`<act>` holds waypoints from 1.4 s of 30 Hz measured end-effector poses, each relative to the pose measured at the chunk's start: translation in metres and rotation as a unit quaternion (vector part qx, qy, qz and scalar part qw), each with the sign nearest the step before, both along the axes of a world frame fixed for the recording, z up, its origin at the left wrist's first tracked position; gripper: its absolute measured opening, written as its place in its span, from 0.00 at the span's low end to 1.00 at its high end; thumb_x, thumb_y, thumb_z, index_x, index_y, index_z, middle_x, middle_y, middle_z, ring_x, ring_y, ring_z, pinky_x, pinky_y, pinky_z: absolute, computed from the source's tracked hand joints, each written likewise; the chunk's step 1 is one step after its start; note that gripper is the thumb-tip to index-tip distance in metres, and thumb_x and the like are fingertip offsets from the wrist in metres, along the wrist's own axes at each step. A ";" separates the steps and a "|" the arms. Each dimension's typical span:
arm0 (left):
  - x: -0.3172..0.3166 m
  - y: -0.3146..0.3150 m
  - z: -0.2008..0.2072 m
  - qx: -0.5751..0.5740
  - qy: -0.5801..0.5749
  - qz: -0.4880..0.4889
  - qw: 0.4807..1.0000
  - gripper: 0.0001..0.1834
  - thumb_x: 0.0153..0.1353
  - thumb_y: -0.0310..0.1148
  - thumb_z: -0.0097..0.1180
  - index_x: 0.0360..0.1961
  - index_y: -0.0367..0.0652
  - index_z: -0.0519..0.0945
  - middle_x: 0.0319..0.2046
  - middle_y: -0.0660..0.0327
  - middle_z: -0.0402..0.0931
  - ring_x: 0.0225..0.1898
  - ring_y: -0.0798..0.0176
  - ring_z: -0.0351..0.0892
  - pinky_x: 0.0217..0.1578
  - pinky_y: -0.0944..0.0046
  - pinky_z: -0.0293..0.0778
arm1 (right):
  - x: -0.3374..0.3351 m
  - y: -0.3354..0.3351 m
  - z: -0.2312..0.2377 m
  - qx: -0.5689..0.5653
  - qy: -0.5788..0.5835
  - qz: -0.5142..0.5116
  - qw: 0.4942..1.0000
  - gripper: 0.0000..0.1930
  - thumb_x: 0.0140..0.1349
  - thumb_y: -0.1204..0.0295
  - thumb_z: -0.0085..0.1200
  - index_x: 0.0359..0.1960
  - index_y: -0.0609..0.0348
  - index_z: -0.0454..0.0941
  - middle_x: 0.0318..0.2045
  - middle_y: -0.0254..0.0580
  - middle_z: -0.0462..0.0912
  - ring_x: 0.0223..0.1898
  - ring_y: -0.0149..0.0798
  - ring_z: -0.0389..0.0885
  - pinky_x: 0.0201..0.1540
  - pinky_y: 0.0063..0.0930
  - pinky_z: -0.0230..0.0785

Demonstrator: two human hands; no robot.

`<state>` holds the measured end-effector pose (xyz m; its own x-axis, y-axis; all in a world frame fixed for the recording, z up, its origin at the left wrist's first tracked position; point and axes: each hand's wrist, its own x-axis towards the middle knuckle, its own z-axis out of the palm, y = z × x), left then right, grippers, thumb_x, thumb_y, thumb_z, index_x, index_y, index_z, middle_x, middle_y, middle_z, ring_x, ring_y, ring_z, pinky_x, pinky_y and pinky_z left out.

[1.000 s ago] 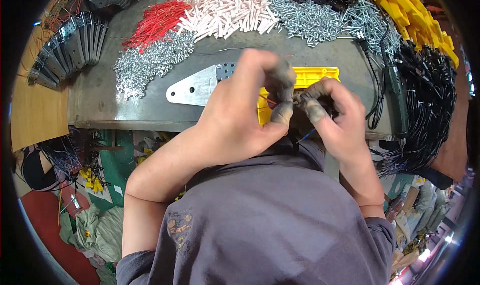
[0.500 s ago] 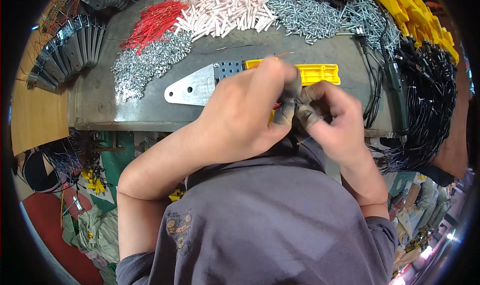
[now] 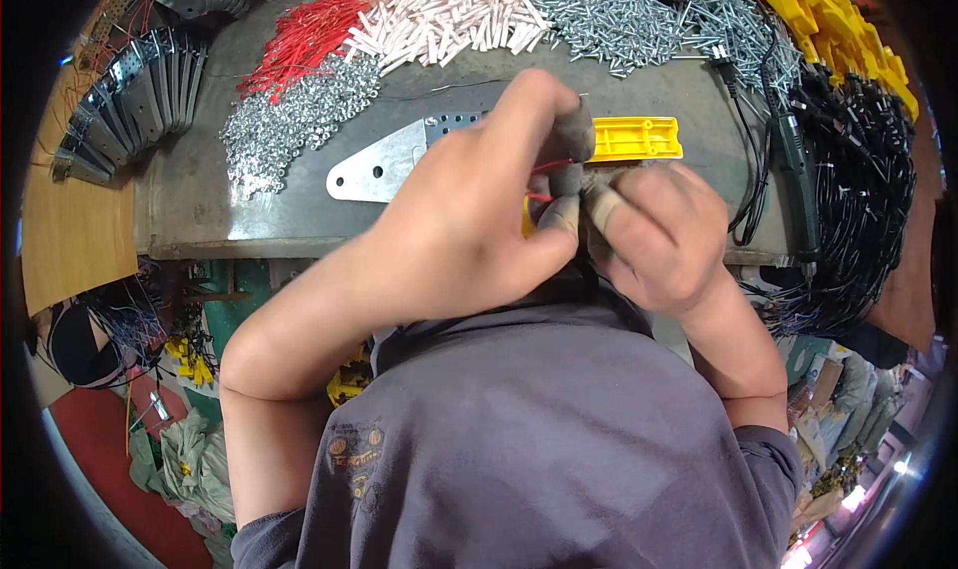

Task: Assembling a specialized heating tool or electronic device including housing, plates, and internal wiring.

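Yellow casing [image 3: 639,139], left hand [image 3: 479,205] obscuring it, screws [image 3: 614,32] beyond

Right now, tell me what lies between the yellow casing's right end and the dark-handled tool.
In the head view, grey bench top and a black cord lie between the yellow casing and the tool, the cord nearer the tool.

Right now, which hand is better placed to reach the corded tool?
Probably the right hand: it is nearer the corded tool, while the left hand lies farther off, with red wire at its fingers.
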<state>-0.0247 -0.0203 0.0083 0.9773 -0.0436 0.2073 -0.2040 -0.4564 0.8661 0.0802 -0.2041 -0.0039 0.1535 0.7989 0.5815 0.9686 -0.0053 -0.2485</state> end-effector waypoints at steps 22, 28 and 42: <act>0.017 0.017 0.019 -0.076 0.023 0.083 0.993 0.30 0.55 0.15 0.57 0.60 0.37 0.64 0.57 0.53 0.71 0.45 0.67 0.78 0.46 0.68 0.76 | 0.036 0.016 0.001 -0.150 0.117 -0.010 0.982 0.13 0.53 0.74 0.52 0.42 0.59 0.72 0.41 0.44 0.79 0.51 0.48 0.77 0.67 0.60 0.48; 0.035 0.026 0.005 -0.093 0.054 0.114 0.988 0.30 0.56 0.15 0.57 0.60 0.37 0.63 0.45 0.58 0.75 0.38 0.72 0.76 0.40 0.73 0.74 | 0.062 0.033 0.010 -0.252 0.243 0.057 0.935 0.09 0.59 0.71 0.45 0.40 0.60 0.68 0.37 0.46 0.77 0.44 0.51 0.77 0.69 0.64 0.45; 0.039 0.020 -0.007 -0.157 0.061 0.061 0.984 0.25 0.55 0.18 0.57 0.53 0.37 0.63 0.42 0.59 0.73 0.44 0.69 0.75 0.47 0.67 0.73 | 0.036 0.021 -0.005 0.101 0.661 0.127 0.733 0.08 0.67 0.73 0.45 0.43 0.63 0.71 0.38 0.41 0.79 0.40 0.30 0.76 0.46 0.24 0.69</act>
